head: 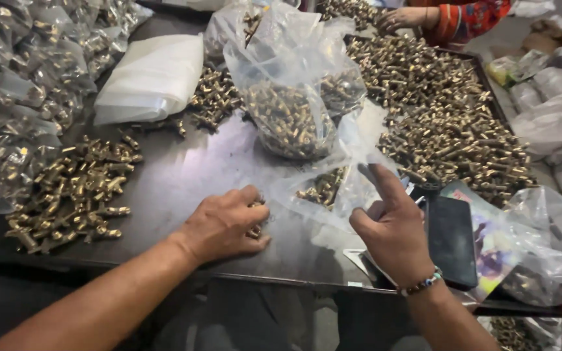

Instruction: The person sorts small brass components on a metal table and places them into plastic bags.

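The left hand point(224, 224) rests knuckles-up on the dark surface point(183, 172), its grip curled closed over a small cluster of brass bolts point(255, 229) that peek out from under the fingers at the thumb side. Just to its right, the right hand point(393, 229) holds a thin clear plastic bag point(339, 188) by its edge, pinched between thumb and lower fingers while the index finger sticks straight up; a beaded bracelet point(424, 283) circles that wrist. A few bolts already lie inside this bag, which lies partly flat on the surface. Behind it stands a fuller clear bag of bolts point(289, 120), its top open and crumpled. A loose pile of bolts point(73, 192) lies well to the left of the left hand, and a much larger heap point(450, 117) covers the right part of the surface. A stack of folded empty bags point(151, 78) sits at the back left, near filled bags point(21, 84) heaped along the left edge. A black phone point(451, 240) lies just beside the right hand. Another person's hand point(401, 18), in an orange sleeve, reaches into bolts at the far side.
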